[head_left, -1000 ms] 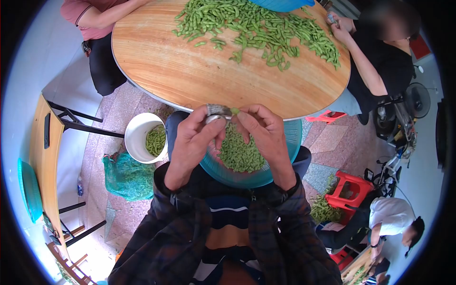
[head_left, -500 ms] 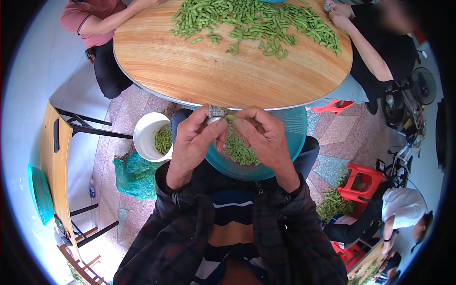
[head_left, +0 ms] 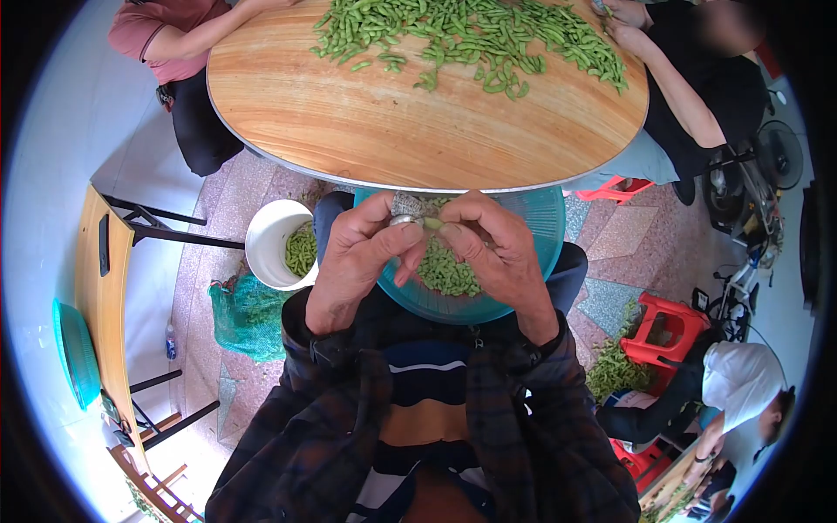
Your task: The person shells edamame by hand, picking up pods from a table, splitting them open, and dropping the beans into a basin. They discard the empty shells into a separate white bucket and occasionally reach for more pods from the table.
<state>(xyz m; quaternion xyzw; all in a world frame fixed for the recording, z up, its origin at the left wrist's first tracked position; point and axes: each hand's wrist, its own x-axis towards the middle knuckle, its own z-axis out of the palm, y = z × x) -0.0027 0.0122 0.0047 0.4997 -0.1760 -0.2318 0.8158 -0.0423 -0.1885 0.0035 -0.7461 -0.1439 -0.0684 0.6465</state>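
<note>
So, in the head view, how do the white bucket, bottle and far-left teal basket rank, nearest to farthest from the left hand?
1. White bucket: just left of the left hand.
2. Bottle: farther left, lower in the picture.
3. Teal basket: at the picture's far left.

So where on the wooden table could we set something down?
The table is bare between the green pods and its near edge. Pods crowd the far middle and far right; a person's forearm borders the far left.

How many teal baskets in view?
2: near basket beneath the left hand and right hand; far-left basket at the wooden table. Others may be hidden.
</note>
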